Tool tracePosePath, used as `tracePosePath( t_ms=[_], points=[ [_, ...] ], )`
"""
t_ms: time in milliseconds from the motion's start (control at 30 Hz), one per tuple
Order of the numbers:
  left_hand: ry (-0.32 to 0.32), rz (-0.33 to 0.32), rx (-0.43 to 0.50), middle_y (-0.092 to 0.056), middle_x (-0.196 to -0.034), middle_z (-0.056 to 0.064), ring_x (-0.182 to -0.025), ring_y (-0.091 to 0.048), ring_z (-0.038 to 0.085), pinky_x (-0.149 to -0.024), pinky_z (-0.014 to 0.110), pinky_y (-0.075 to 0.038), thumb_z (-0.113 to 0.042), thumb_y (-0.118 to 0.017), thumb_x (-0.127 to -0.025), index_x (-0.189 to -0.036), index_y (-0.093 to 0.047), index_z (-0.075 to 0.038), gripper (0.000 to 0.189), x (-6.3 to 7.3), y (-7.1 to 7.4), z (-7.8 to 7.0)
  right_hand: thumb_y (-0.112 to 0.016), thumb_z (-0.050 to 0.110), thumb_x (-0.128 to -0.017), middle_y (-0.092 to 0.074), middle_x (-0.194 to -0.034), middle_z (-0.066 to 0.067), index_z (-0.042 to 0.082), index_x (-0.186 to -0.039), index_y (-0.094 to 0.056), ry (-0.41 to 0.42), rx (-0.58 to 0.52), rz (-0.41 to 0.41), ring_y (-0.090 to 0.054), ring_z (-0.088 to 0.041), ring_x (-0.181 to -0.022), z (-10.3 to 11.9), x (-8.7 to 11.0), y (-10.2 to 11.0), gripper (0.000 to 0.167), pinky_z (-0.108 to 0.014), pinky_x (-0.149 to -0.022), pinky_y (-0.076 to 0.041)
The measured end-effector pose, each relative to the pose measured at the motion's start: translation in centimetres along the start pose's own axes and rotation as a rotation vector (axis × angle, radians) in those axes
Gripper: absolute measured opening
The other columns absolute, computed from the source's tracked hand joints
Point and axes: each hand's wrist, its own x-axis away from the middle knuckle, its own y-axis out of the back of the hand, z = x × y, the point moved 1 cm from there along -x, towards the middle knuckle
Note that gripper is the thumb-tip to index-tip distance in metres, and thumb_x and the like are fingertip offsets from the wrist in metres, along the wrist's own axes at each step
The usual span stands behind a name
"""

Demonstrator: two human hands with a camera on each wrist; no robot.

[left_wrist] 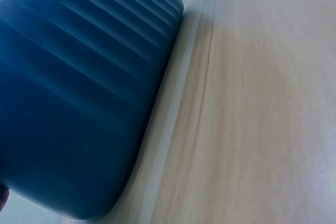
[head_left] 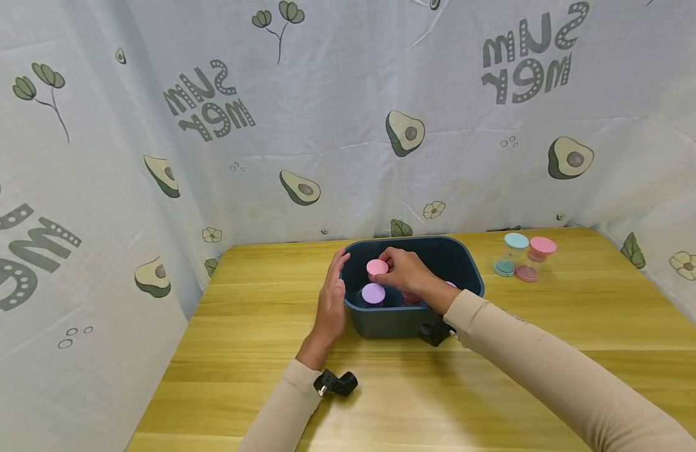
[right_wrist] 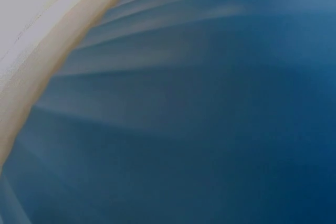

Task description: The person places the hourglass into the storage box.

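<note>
A dark blue bin stands on the table, its ribbed outer wall filling much of the left wrist view. Reaching over its front rim, my right hand pinches a pink-capped hourglass inside, at the left; its lower part is hidden. Just in front of that one is a purple-capped hourglass in the bin. Partly covered by my right hand and wrist are a darker pink piece and a light purple cap. My left hand rests with extended fingers against the bin's left side.
To the right of the bin, a light-blue-capped hourglass and another pink-capped hourglass stand side by side on the wooden table. A printed cloth hangs behind the table's back edge. In the right wrist view, the bin wall fills most of the picture.
</note>
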Motion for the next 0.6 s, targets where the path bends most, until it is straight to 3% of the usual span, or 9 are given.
tracePosePath(
  t_ms=[300, 600],
  points=[
    [0.005, 0.003, 0.013, -0.025, -0.157, 0.011, -0.145, -0.022, 0.020, -0.113, 0.051, -0.024, -0.015, -0.026, -0.097, -0.147, -0.036, -0.009, 0.051, -0.29, 0.08, -0.03, -0.076, 0.028, -0.082, -0.068, -0.098, -0.011, 0.000, -0.114, -0.060, -0.002, 0.024, 0.016, -0.061, -0.023, -0.085, 0.13, -0.17, 0.24, 0.045, -0.038, -0.079, -0.053],
    [-0.001, 0.006, 0.012, -0.025, -0.157, 0.009, -0.145, -0.023, 0.021, -0.112, 0.052, -0.026, -0.011, -0.027, -0.095, -0.147, -0.036, -0.009, 0.052, -0.32, 0.17, 0.07, -0.075, 0.029, -0.082, -0.069, -0.108, -0.014, -0.001, -0.119, -0.061, -0.009, -0.016, 0.052, -0.064, -0.026, -0.097, 0.31, -0.24, 0.35, 0.049, -0.041, -0.088, -0.052]
  ],
)
